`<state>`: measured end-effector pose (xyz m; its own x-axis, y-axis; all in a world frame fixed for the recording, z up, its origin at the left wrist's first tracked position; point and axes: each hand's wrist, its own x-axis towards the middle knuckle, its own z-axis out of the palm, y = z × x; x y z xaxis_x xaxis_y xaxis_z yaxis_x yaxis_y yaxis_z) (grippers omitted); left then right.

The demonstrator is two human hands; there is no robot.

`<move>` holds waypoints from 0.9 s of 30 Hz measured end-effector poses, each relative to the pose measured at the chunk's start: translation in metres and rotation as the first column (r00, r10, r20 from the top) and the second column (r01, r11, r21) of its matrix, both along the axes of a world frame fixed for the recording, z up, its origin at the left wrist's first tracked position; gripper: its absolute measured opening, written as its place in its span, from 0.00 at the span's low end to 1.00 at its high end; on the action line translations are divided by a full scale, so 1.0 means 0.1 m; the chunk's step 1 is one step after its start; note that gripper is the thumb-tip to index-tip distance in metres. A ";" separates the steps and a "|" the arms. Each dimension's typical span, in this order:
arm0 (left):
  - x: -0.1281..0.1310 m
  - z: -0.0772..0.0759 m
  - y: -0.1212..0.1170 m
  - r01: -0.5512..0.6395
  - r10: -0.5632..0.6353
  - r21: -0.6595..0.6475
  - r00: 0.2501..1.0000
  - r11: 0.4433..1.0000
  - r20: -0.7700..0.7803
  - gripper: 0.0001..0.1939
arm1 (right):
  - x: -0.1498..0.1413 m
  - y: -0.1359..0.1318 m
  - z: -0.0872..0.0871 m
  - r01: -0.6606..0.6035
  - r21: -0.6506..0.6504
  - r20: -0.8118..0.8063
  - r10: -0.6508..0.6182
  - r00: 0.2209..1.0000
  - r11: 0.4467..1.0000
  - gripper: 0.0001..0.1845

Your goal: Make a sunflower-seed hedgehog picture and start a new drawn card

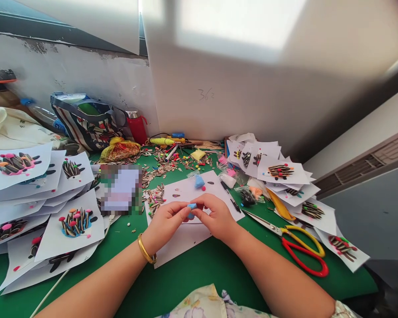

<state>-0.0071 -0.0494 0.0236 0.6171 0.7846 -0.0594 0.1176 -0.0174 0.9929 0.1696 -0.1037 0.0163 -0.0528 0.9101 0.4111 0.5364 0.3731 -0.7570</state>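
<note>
Between the fingertips of both hands is a small piece of light-blue modelling clay (191,206). My left hand (167,219) pinches it from one side, and my right hand (215,215) pinches it from the other. Both hands are over a white sheet of paper (172,251) on the green table. Behind them on the paper sits a larger lump of blue clay (199,181), with a small pink ball (203,188) close by. Loose sunflower seeds (155,198) lie at the sheet's left edge. A black pen (235,205) lies on the right edge.
Cards decorated with seeds and clay are piled at left (76,221) and right (281,172). Red-and-yellow scissors (298,245) lie open on the right. A pixelated phone (122,190) with a cable is at left. Behind stand a striped bag (86,121) and a red bottle (136,127).
</note>
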 end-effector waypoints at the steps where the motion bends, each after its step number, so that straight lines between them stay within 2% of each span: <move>1: -0.01 0.00 0.00 0.018 -0.018 -0.001 1.000 1.000 0.001 0.18 | 0.00 0.00 0.00 0.009 0.013 0.012 -0.009 1.000 1.000 0.05; 4: -0.01 -0.02 0.02 0.023 -0.023 -0.016 1.000 1.000 -0.010 0.19 | -0.02 -0.01 0.01 -0.030 0.030 0.075 0.027 0.997 0.999 0.03; 7: -0.01 -0.04 0.05 -0.023 0.022 -0.024 0.999 0.999 -0.027 0.18 | -0.02 -0.03 0.04 -0.075 0.009 0.065 0.074 0.995 0.997 0.12; 9: -0.01 -0.04 0.06 -0.057 0.057 -0.002 0.998 0.998 -0.025 0.17 | -0.01 -0.03 0.05 -0.046 -0.043 0.008 0.047 0.999 0.998 0.17; 11: -0.01 -0.05 0.05 -0.084 0.084 0.024 0.996 0.996 -0.008 0.16 | 0.01 -0.03 0.05 -0.031 -0.119 -0.037 0.026 0.999 0.992 0.14; 12: 0.00 -0.06 0.05 -0.090 0.090 0.040 0.996 0.995 0.004 0.16 | 0.02 -0.02 0.05 -0.039 -0.154 -0.041 0.033 0.999 0.987 0.12; 15: 0.00 -0.10 0.02 -0.096 0.098 0.160 0.995 0.982 -0.005 0.13 | 0.05 0.01 0.02 -0.075 -0.218 0.027 0.083 0.996 0.973 0.18; 19: -0.02 -0.13 0.00 -0.038 0.093 0.383 0.988 0.923 -0.126 0.19 | 0.04 0.04 -0.03 0.001 -0.203 0.170 0.034 0.985 0.979 0.19; 22: -0.05 -0.12 0.03 0.021 0.096 0.504 0.974 0.864 -0.206 0.19 | 0.04 0.03 -0.03 0.048 -0.165 0.201 -0.014 0.980 0.985 0.18; 25: -0.07 -0.09 0.07 0.031 0.149 0.604 0.958 0.796 -0.245 0.12 | 0.05 0.02 -0.01 -0.028 -0.168 0.152 0.054 0.987 0.985 0.19; 27: -0.07 -0.08 0.08 0.034 0.150 0.625 0.959 0.780 -0.239 0.09 | 0.07 0.01 0.00 -0.062 -0.183 0.111 0.083 0.990 0.981 0.22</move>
